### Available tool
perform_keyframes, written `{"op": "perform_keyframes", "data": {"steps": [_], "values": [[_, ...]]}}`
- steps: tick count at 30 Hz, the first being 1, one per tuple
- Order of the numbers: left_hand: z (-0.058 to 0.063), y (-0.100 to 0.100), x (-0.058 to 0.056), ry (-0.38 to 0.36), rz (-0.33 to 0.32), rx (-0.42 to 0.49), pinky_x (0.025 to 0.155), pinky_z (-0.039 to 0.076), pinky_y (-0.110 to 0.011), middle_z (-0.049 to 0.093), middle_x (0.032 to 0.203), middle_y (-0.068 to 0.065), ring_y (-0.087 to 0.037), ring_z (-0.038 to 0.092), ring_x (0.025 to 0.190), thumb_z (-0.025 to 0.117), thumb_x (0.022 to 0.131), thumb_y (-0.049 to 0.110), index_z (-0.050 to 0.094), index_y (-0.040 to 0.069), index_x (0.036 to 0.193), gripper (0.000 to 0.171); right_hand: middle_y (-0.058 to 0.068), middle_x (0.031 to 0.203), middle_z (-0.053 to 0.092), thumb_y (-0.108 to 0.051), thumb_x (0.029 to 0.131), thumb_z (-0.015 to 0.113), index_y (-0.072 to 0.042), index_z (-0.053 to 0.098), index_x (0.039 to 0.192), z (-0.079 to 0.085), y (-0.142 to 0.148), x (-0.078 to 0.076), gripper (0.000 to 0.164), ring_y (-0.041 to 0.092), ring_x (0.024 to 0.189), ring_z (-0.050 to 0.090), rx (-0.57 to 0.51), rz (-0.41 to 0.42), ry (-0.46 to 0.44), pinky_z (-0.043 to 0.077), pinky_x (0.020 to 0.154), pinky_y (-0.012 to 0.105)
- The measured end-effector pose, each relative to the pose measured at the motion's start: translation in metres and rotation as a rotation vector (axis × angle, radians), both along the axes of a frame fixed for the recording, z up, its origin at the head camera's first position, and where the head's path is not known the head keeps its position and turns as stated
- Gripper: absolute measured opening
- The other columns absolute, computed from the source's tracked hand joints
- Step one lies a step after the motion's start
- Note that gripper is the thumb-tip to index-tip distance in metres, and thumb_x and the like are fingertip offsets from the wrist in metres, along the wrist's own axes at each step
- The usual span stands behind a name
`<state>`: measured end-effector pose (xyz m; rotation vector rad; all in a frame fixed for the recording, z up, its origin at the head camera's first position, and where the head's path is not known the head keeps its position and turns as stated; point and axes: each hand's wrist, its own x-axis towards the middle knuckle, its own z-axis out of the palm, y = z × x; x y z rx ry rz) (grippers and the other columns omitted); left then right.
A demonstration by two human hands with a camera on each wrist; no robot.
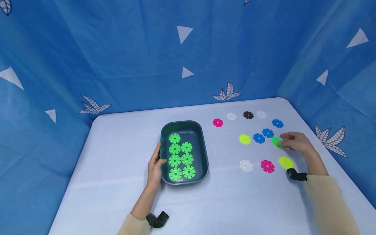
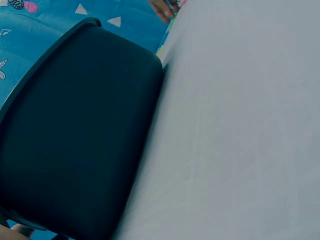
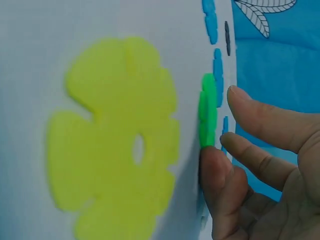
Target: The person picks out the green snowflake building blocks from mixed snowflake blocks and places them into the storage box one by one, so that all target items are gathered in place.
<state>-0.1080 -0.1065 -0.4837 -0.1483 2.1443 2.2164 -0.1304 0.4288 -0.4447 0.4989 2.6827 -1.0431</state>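
A dark rectangular plastic tray (image 1: pixel 199 143) holds several bright green notched discs (image 1: pixel 174 149), lying in two columns. My left hand (image 1: pixel 155 168) grips its left side, thumb over the rim and fingers outside. In the left wrist view the tray's outer wall (image 2: pixel 75 125) fills the left half. At the right, my right hand (image 1: pixel 295 142) reaches to a green notched disc (image 1: pixel 275 141) on the table. One fingertip touches or nearly touches that disc's edge in the right wrist view (image 3: pixel 207 110); the other visible fingertips are apart from it.
Around the right hand lie blue discs (image 1: pixel 259 138), yellow discs (image 1: pixel 286 162), pink discs (image 1: pixel 267 166), white discs (image 1: pixel 245 165) and a dark brown disc (image 1: pixel 248 115). A white cloth covers the table (image 1: pixel 117 156). Blue patterned curtains (image 1: pixel 132 49) stand behind and at both sides.
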Motion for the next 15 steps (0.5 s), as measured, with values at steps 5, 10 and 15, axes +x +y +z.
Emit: {"op": "perform_keyframes", "data": {"steps": [5,10,15], "values": [[0.000,0.000,0.001,0.000,-0.005,0.009,0.122,0.011,-0.046,0.017,0.164,0.004,-0.019,0.008,0.153,0.043,0.090,0.000,0.028,0.024,0.155,0.071,0.032,0.122,0.045,-0.021,0.082,0.074,0.012,0.046,0.134,-0.005,-0.006,0.000,0.068,0.039,0.102,0.048,0.018,-0.044,0.001,0.048,0.068,0.024],[0.001,0.000,0.001,0.001,-0.004,0.011,0.122,0.011,-0.045,0.017,0.164,0.004,-0.019,0.008,0.152,0.043,0.090,0.000,0.028,0.023,0.156,0.071,0.032,0.118,0.047,-0.016,0.081,0.075,0.013,0.049,0.127,-0.007,-0.011,-0.001,0.060,0.043,0.103,0.044,0.059,-0.062,0.021,0.049,0.074,0.032],[0.003,0.000,0.001,0.006,0.001,0.023,0.122,0.011,-0.046,0.019,0.164,0.004,-0.020,0.009,0.152,0.043,0.089,0.000,0.028,0.023,0.156,0.072,0.030,0.111,0.047,-0.015,0.081,0.076,0.012,0.048,0.121,-0.006,-0.012,-0.002,0.056,0.043,0.101,0.041,0.069,-0.080,0.013,0.044,0.076,0.040]]}}
